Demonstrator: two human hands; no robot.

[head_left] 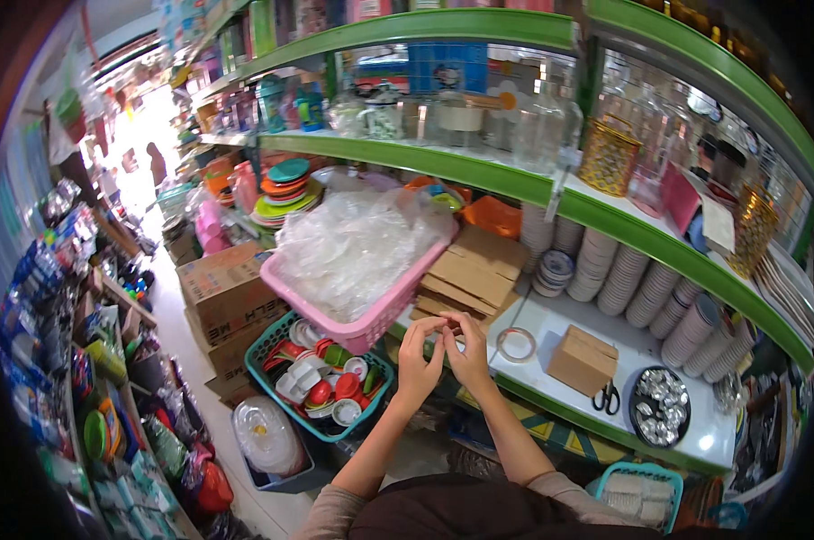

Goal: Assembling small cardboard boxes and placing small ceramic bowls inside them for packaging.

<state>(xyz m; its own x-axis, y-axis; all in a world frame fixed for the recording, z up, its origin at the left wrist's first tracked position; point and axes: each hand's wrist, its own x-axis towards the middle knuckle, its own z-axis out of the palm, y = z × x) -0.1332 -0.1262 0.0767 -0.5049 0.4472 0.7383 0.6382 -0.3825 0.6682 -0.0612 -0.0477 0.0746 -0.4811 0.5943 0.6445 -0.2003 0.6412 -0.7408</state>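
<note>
My left hand (pixel 419 364) and my right hand (pixel 467 353) are raised close together, fingertips meeting in a pinch. Whatever lies between the fingers, if anything, is too small to make out. Just beyond them, flattened brown cardboard (pixel 474 268) lies on the white shelf. To the right are a roll of clear tape (pixel 516 334), a small closed cardboard box (pixel 583 360) and black-handled scissors (pixel 607 397). A dark round tray (pixel 637 423) holding shiny silver pieces sits further right.
A pink basket (pixel 366 333) heaped with clear plastic bags stands to the left. Below it is a teal basket (pixel 261 371) of small plastic wares, beside stacked cartons (pixel 230 279). Stacked cups (pixel 623 281) line the shelf's back under a green-edged shelf (pixel 488 180) of glassware.
</note>
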